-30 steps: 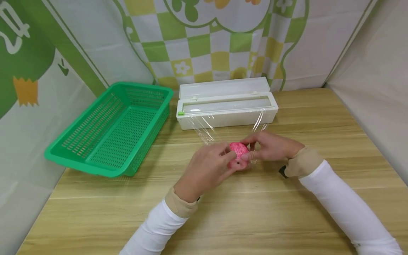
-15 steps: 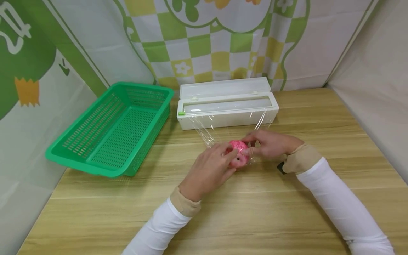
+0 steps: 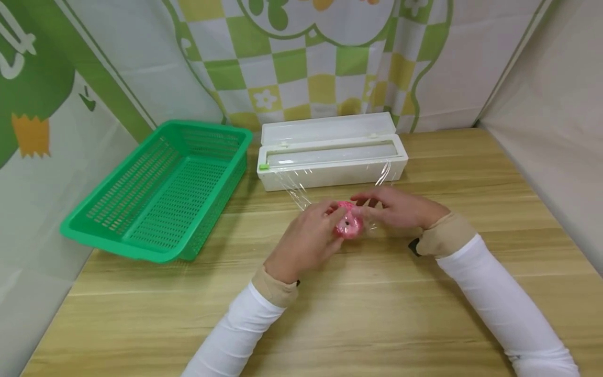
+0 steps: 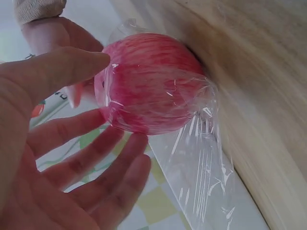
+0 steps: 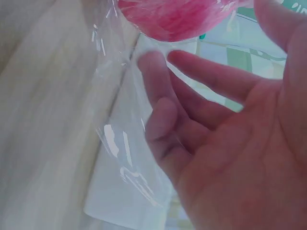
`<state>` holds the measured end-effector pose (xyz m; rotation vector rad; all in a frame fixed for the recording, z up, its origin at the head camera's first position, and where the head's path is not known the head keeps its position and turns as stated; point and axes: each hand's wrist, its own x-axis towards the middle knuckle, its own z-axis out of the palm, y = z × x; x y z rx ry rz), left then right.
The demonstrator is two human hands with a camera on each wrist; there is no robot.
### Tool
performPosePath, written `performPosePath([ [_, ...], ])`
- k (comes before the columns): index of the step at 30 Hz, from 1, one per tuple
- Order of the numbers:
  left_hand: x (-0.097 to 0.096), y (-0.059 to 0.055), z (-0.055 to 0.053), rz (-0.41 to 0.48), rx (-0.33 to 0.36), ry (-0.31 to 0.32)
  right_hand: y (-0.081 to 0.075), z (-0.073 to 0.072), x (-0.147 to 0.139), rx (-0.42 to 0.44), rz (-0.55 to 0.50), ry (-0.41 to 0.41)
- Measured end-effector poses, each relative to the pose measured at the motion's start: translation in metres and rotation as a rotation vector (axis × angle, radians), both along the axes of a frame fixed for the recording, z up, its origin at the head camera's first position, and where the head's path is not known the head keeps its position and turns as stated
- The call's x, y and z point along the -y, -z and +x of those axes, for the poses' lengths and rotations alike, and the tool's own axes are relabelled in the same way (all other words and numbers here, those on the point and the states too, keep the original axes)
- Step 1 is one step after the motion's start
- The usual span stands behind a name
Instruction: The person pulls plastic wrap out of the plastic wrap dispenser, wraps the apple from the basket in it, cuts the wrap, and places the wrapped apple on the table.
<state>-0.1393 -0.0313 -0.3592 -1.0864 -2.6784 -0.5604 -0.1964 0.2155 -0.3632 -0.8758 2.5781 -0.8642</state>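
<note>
A red-pink apple (image 3: 347, 228), partly covered in clear plastic wrap (image 4: 201, 167), is between the two hands above the wooden table. My left hand (image 3: 306, 238) holds it from the left; in the left wrist view the thumb lies on one side of the apple (image 4: 153, 84) and the fingertips touch the other. My right hand (image 3: 402, 210) is at its right side, thumb near the top. The right wrist view shows this hand's fingers (image 5: 158, 79) loosely bent, a gap between them and the apple. Film stretches from the apple back to a white wrap dispenser (image 3: 330, 177).
The dispenser's lid (image 3: 330, 129) is raised, and a green slider (image 3: 264, 166) sits at its left front corner. A green plastic basket (image 3: 188, 251) stands to the left. A checkered cloth (image 3: 297, 68) hangs behind the wooden table (image 3: 377, 324).
The apple has tilted and shifted slightly back and left, its dark dimple now facing up more. The right fingers have loosened from it, while the left hand stays on it.
</note>
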Motion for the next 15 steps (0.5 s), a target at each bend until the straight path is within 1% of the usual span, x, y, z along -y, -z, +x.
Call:
performPosePath([
  [2,0.0,-0.001,-0.002,-0.011,0.014,-0.016,-0.004,0.002,0.0,-0.053,0.013,0.046],
  [5,-0.001,-0.001,-0.004,-0.021,0.024,-0.035,-0.009,0.006,0.0,-0.171,-0.009,0.074],
  [7,-0.001,-0.001,-0.006,-0.025,0.024,-0.046,-0.011,0.009,0.002,-0.249,-0.034,0.066],
  [10,-0.002,0.001,-0.009,-0.042,0.026,-0.063,-0.011,0.014,0.007,-0.335,-0.038,0.034],
  [12,-0.002,0.002,-0.011,-0.051,0.034,-0.075,-0.01,0.017,0.011,-0.377,-0.015,0.014],
  [15,-0.002,0.003,-0.014,-0.057,0.058,-0.092,-0.007,0.019,0.015,-0.404,0.03,0.005],
])
